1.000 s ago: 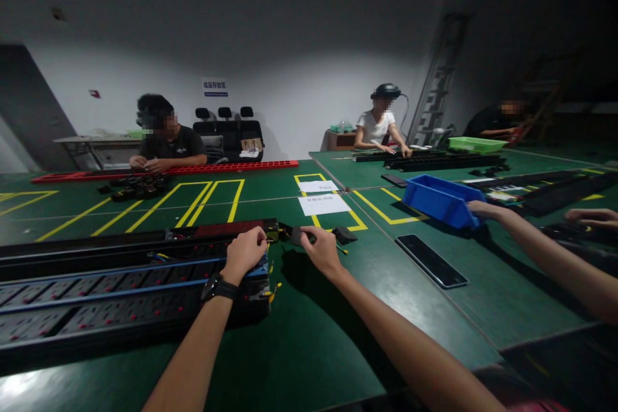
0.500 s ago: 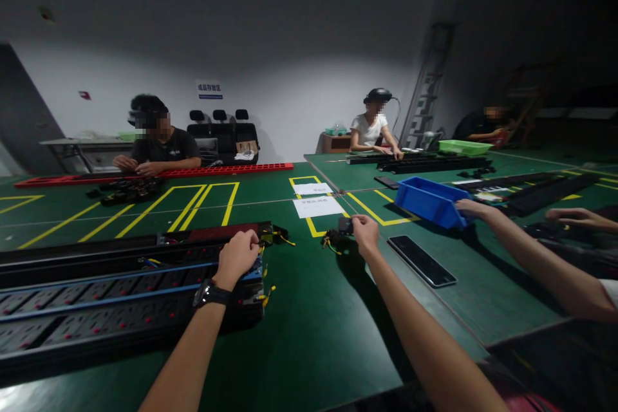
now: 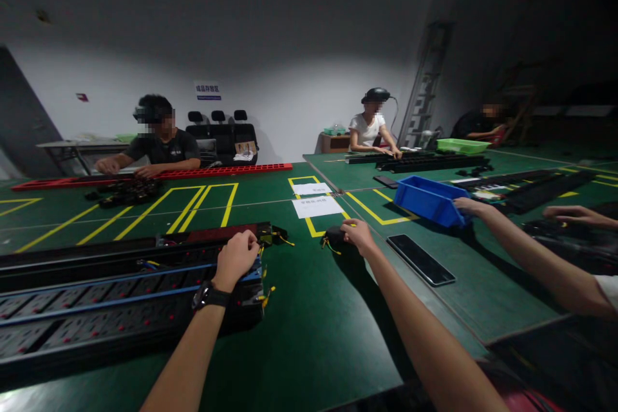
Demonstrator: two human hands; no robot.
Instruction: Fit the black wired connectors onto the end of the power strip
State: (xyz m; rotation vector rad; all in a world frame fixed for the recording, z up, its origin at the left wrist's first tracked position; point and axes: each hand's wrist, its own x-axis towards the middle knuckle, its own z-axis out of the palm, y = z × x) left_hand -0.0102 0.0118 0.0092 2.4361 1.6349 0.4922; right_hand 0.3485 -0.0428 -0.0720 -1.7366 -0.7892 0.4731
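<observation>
The left hand [image 3: 235, 256] is resting on the right-hand end of a black rail assembly [image 3: 111, 314], its fingers curling narrowly there; whether they are pinching anything, I cannot tell. Yellow-tipped wires [image 3: 268, 297] are sticking out below and right of them. The right hand [image 3: 358, 237] is reaching to a small black part [image 3: 333, 234], which is lying just left of its fingers on the green worktop [image 3: 309, 309]; these are bending close together, their grip on it unclear. Beyond them, two white sheets [image 3: 317, 208] are lying, print too small to read. Right of those fingers a phone [image 3: 421, 260] is lying, and farther off a blue bin [image 3: 427, 203] is standing, with a co-worker's hand [image 3: 468, 206] at its edge. High beyond the left fingers, a wall sign [image 3: 207, 89] is reading "成品存放区".
</observation>
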